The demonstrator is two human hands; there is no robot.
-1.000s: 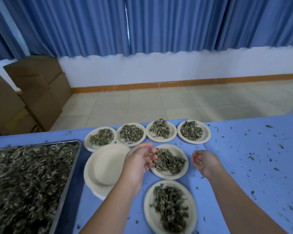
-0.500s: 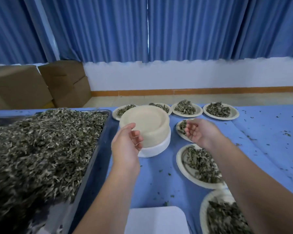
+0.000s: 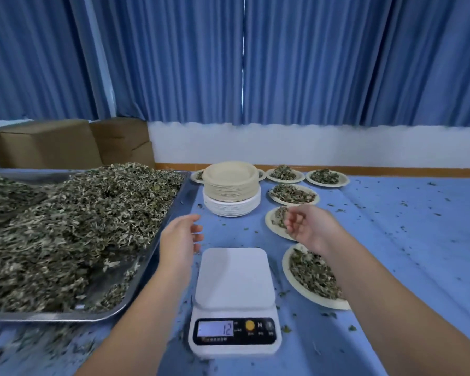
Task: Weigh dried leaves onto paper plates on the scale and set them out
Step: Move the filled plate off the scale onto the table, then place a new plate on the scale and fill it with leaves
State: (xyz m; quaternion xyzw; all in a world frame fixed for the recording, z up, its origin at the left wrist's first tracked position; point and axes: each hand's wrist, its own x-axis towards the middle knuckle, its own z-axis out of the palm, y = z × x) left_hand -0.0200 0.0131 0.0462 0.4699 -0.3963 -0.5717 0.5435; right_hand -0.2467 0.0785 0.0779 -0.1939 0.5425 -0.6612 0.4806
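Observation:
A white digital scale (image 3: 235, 278) sits near the table's front edge, its platform bare and its display showing 12. My left hand (image 3: 181, 237) hovers open just left of the scale's far corner, holding nothing. My right hand (image 3: 307, 226) hangs open to the right, above a filled paper plate (image 3: 272, 222). A stack of paper plates (image 3: 231, 188) stands beyond the scale. A metal tray (image 3: 136, 291) heaped with dried leaves (image 3: 65, 226) fills the left side. Several plates with leaves (image 3: 314, 275) lie to the right and along the far edge.
The blue table (image 3: 404, 253) is strewn with leaf crumbs on its right half. Cardboard boxes (image 3: 46, 143) stand on the floor behind the tray. Blue curtains hang over a white wall at the back.
The view has tilted down, bringing the whole scale into sight. Both hands have drawn back from the plates toward the scale, fingers apart and holding nothing.

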